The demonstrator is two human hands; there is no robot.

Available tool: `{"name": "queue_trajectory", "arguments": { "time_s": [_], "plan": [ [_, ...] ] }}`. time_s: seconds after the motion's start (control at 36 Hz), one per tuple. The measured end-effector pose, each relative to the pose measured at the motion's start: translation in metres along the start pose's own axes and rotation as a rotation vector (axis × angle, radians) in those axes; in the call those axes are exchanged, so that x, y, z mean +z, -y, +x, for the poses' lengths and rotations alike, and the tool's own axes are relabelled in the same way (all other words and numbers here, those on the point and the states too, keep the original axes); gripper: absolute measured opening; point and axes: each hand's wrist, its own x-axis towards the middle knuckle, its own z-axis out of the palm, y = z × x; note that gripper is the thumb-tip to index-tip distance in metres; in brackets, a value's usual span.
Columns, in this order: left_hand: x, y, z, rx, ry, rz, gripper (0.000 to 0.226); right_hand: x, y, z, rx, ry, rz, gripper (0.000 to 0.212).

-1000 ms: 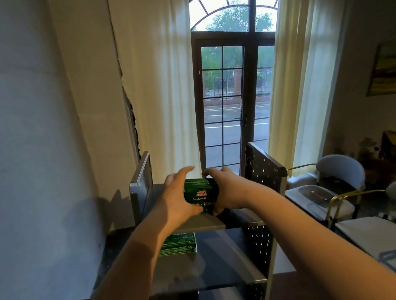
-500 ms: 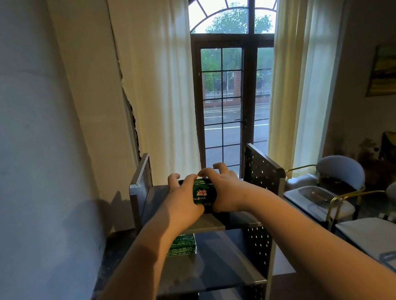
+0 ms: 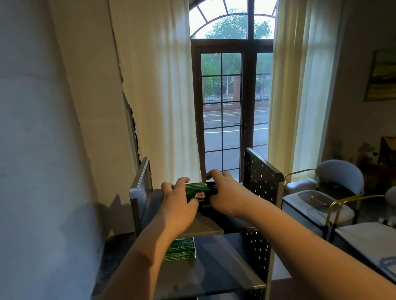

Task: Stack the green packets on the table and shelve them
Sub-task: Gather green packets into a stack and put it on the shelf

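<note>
A stack of green packets (image 3: 201,196) sits on the top level of a grey metal shelf unit (image 3: 208,225). My left hand (image 3: 177,203) grips its left side and my right hand (image 3: 224,194) grips its right side, fingers curled over the far edge. Most of the stack is hidden between my hands. A second stack of green packets (image 3: 180,249) lies on the shelf level below, partly behind my left forearm.
Perforated dark side panels (image 3: 261,184) rise on both sides of the shelf. A white wall stands close on the left. A glass door with curtains is behind. Chairs (image 3: 338,180) and a table (image 3: 388,248) stand to the right.
Both hands have lowered the stack of packets down onto the top shelf level and pushed it slightly away from me. The lower stack has not moved.
</note>
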Motion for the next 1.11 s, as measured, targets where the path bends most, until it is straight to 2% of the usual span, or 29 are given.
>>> {"name": "queue_trajectory", "arguments": {
  "time_s": [0.19, 0.28, 0.42, 0.5, 0.56, 0.67, 0.75, 0.83, 0.92, 1.11],
  "plan": [
    [-0.004, 0.0, 0.005, -0.078, -0.127, -0.172, 0.064, 0.004, -0.002, 0.007, 0.106, -0.158, 0.334, 0.058],
    [-0.005, -0.001, 0.006, -0.127, -0.193, -0.129, 0.062, 0.007, -0.004, 0.008, 0.183, -0.137, 0.427, 0.057],
    [-0.002, 0.002, 0.001, -0.16, -0.18, 0.171, 0.036, 0.016, -0.004, 0.007, 0.247, -0.126, 0.327, 0.055],
    [-0.001, 0.003, -0.001, -0.126, -0.213, 0.261, 0.035, 0.019, -0.007, 0.009, 0.218, -0.117, 0.346, 0.055],
    [0.001, 0.004, -0.001, -0.098, -0.216, 0.289, 0.039, 0.018, -0.008, 0.008, 0.2, -0.103, 0.339, 0.062],
    [0.0, 0.006, -0.003, 0.081, -0.285, 0.337, 0.038, 0.011, -0.007, 0.004, 0.109, -0.025, 0.289, 0.078],
    [-0.003, 0.002, -0.01, 0.225, -0.254, 0.528, 0.047, 0.005, -0.006, -0.002, 0.009, 0.02, 0.151, 0.09],
    [-0.001, -0.003, -0.014, 0.296, -0.203, 0.71, 0.059, 0.01, -0.003, -0.004, -0.049, -0.001, -0.03, 0.075],
    [0.004, -0.003, -0.015, 0.273, -0.157, 0.82, 0.061, 0.016, -0.002, -0.003, -0.056, -0.041, -0.084, 0.057],
    [0.004, -0.002, -0.01, 0.209, -0.141, 0.828, 0.052, 0.03, 0.002, 0.007, -0.052, -0.093, -0.121, 0.052]
  ]
}}
